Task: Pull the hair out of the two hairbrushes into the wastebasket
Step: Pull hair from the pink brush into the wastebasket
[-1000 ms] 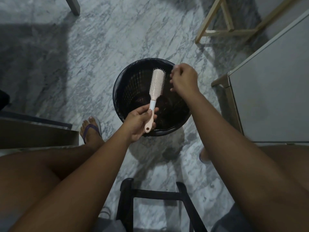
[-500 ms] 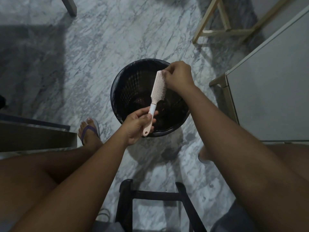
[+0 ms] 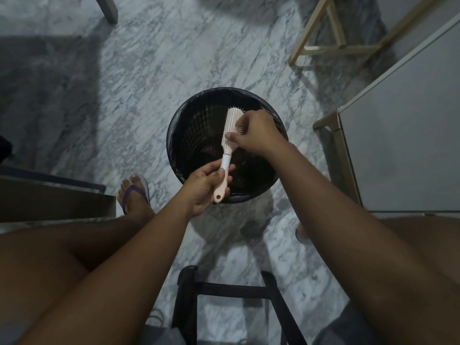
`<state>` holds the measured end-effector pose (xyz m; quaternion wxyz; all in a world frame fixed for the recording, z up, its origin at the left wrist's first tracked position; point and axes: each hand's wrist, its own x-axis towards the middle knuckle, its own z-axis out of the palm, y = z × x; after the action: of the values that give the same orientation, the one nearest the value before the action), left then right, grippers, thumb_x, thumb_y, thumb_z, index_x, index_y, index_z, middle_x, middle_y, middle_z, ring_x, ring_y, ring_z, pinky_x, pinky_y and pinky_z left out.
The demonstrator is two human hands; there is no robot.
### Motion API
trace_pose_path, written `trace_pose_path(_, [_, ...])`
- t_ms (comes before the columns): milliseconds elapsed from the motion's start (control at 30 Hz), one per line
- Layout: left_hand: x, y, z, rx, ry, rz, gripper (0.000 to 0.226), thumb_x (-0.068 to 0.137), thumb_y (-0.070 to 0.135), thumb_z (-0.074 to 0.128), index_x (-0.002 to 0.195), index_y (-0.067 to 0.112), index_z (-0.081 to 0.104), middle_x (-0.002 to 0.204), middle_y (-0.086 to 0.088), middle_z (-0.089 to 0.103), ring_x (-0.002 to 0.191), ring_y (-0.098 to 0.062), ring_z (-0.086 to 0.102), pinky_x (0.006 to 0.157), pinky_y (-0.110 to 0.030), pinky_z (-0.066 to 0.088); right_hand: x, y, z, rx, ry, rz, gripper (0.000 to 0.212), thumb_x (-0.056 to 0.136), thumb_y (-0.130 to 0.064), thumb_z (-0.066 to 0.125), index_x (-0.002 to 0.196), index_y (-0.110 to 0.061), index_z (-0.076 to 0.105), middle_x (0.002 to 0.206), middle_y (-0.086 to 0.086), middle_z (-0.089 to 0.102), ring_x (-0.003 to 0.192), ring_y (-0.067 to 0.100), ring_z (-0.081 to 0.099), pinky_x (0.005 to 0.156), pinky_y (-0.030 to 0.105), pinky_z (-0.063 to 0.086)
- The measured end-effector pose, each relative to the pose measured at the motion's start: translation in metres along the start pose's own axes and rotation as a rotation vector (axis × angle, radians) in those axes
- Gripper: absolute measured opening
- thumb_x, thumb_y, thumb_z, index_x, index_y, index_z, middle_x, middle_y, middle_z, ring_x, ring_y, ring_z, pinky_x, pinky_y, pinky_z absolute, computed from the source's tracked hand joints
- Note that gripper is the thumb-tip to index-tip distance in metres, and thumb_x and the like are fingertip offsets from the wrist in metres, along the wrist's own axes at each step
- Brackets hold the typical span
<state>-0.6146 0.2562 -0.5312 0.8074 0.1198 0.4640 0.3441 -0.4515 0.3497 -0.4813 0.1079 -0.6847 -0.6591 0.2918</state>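
Under me the floor (image 3: pixel 154 78) is grey and white veined marble, dim, with a broad dark shadow lying across its left part and paler light in the middle. At the far left a grey furniture leg (image 3: pixel 107 8) stands on it. At the far right I see a pale wooden frame (image 3: pixel 333 46) of thin bars, and nearer on the right a white cabinet (image 3: pixel 408 150) with a light wooden edge. To my left is a dark brown panel (image 3: pixel 49 197). Just in front of my seat stands a black wooden frame (image 3: pixel 234 290).
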Motion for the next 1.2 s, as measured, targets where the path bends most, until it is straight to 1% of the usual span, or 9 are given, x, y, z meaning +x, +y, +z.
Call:
trace_pose_path(167, [0.001,-0.001,-0.004,0.055,0.007,0.004,0.032,0.099,0.003,0.05,0.128,0.01,0.059,0.118,-0.008,0.071,0.083,-0.015,0.066,0.065,-0.033,0.055,-0.002,-0.002,0.001,0.044,0.089,0.036,0.022,0.082,-0.033,0.079,0.087,-0.011,0.076,0.082,0.003,0.067,0.072,0.015,0.063,0.071,0.027,0.052])
trace_pose_path(300, [0.002,-0.002,0.003,0.027,-0.013,-0.04,0.033,0.1,0.004,0.049,0.132,0.004,0.055,0.12,-0.01,0.069,0.082,-0.015,0.064,0.061,-0.033,0.054,-0.006,-0.002,0.008,-0.081,0.136,0.002,0.023,0.093,-0.025,0.065,0.086,-0.004,0.072,0.087,0.014,0.069,0.077,0.028,0.068,0.072,0.036,0.055])
trace_pose_path(500, [0.002,0.002,0.005,-0.04,0.013,-0.026,0.033,0.1,0.004,0.047,0.133,-0.001,0.052,0.117,-0.01,0.068,0.079,-0.014,0.063,0.057,-0.029,0.053,0.001,0.004,-0.003,0.237,0.267,0.107,0.027,0.098,-0.019,0.049,0.09,-0.003,0.07,0.082,0.012,0.071,0.074,0.029,0.069,0.072,0.048,0.059])
trace_pose_path(633, [0.001,0.003,0.007,-0.05,0.021,-0.018,0.034,0.1,0.003,0.048,0.133,-0.002,0.053,0.117,-0.01,0.067,0.081,-0.014,0.062,0.057,-0.029,0.053,-0.006,0.002,-0.006,0.05,0.098,-0.008,0.018,0.095,-0.015,0.056,0.097,-0.007,0.071,0.094,0.005,0.07,0.085,0.019,0.065,0.08,0.027,0.051])
trace_pose_path(733, [0.001,0.003,0.009,-0.053,0.02,-0.014,0.034,0.1,0.003,0.048,0.134,-0.001,0.052,0.118,-0.011,0.067,0.082,-0.015,0.062,0.058,-0.03,0.053,-0.01,0.0,0.001,-0.015,-0.006,-0.024,0.024,0.087,-0.023,0.072,0.107,-0.012,0.07,0.11,0.01,0.066,0.094,0.022,0.066,0.087,0.032,0.054])
trace_pose_path(800, [0.0,0.004,0.008,-0.046,0.023,-0.007,0.034,0.1,0.004,0.048,0.134,0.001,0.052,0.118,-0.011,0.067,0.082,-0.016,0.063,0.058,-0.03,0.053,-0.01,-0.001,0.002,0.056,-0.029,0.009,0.031,0.085,-0.025,0.076,0.112,-0.011,0.07,0.111,0.01,0.067,0.092,0.022,0.067,0.085,0.034,0.057])
trace_pose_path(900, [-0.001,0.004,0.006,-0.031,0.025,0.005,0.034,0.1,0.004,0.049,0.133,0.003,0.053,0.118,-0.011,0.067,0.081,-0.015,0.063,0.058,-0.03,0.053,-0.012,-0.004,0.001,0.17,0.003,0.047,0.016,0.087,-0.019,0.074,0.1,-0.01,0.073,0.094,0.009,0.073,0.076,0.019,0.07,0.076,0.035,0.061])
trace_pose_path(1067, [-0.002,0.008,0.012,-0.09,0.006,0.021,0.027,0.1,0.004,0.047,0.125,0.004,0.058,0.117,-0.011,0.067,0.08,-0.015,0.061,0.056,-0.028,0.052,-0.012,-0.003,0.001,0.448,0.15,0.182,0.015,0.1,-0.009,0.053,0.095,-0.003,0.065,0.085,0.01,0.073,0.064,0.014,0.071,0.064,0.031,0.063])
trace_pose_path(1200, [-0.001,0.013,0.014,-0.103,-0.008,0.022,0.029,0.1,0.003,0.048,0.127,0.004,0.058,0.114,-0.011,0.067,0.081,-0.015,0.062,0.057,-0.028,0.052,-0.017,0.003,-0.004,0.552,-0.001,0.227,0.019,0.095,-0.019,0.065,0.104,-0.002,0.066,0.092,0.014,0.074,0.077,0.018,0.075,0.062,0.031,0.064])
